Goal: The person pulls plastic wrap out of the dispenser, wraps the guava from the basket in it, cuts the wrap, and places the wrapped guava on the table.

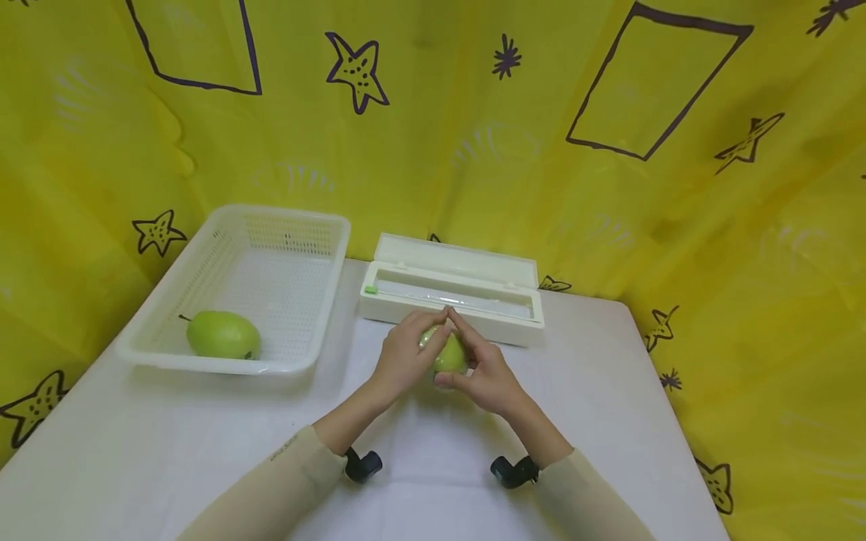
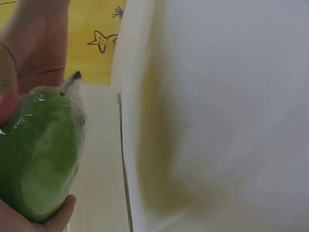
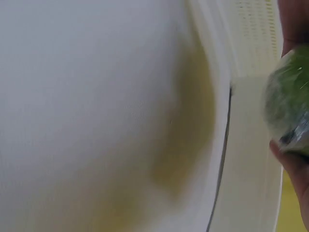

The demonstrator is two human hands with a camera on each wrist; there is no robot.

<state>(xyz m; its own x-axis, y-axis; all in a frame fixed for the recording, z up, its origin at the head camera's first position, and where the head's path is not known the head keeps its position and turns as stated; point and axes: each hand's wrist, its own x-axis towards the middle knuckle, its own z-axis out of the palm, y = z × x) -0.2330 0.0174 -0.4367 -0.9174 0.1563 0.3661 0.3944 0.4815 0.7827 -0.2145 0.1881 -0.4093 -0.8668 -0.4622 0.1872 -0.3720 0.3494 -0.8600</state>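
A green pear [image 1: 449, 359] wrapped in clear plastic film is between my two hands, close in front of a white cling-film box in the head view. My left hand [image 1: 403, 353] curls round its left side, and my right hand [image 1: 494, 379] grips its right side with the thumb at the near end. The fingertips of both hands meet over its far side. In the left wrist view the film clings to the pear [image 2: 41, 150], and its dark stem pokes up at the top. The right wrist view shows only part of the wrapped pear [image 3: 292, 99].
The white cling-film box [image 1: 453, 319] stands with its lid raised, a green slider at its left end. To the left, a white plastic basket [image 1: 287, 282] holds another green pear [image 1: 223, 335]. A yellow patterned curtain [image 1: 433, 113] hangs behind the white table [image 1: 588, 361].
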